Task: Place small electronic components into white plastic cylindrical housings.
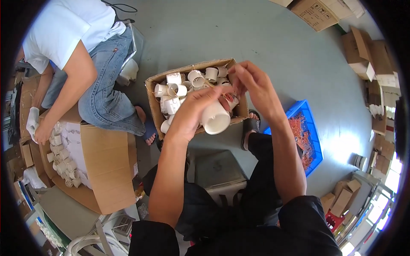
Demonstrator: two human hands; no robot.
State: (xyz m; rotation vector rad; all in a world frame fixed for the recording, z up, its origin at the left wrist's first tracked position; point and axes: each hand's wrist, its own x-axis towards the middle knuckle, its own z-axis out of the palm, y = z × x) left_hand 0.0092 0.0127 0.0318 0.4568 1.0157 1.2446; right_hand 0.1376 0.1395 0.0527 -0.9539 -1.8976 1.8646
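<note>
My left hand (191,112) is closed round a white plastic cup-shaped part (215,119), its round open end facing me. Just beyond the cup, at my left fingertips, is a small reddish, coppery piece (227,102); whether it joins the cup I cannot tell. My right hand (253,85) hovers close by on the right, thumb and fingers drawn together in a pinch. What those fingers hold, if anything, is too small to make out. Beneath both hands stands an open cardboard box (152,104) filled with similar white cylindrical parts (175,89).
A blue crate (316,147) of thin reddish pieces sits right of my legs. At left, a seated person (102,81) reaches into a large carton (109,170) holding more white parts. Cartons (315,13) line the far right; a grey stool-like surface (218,168) lies between my legs.
</note>
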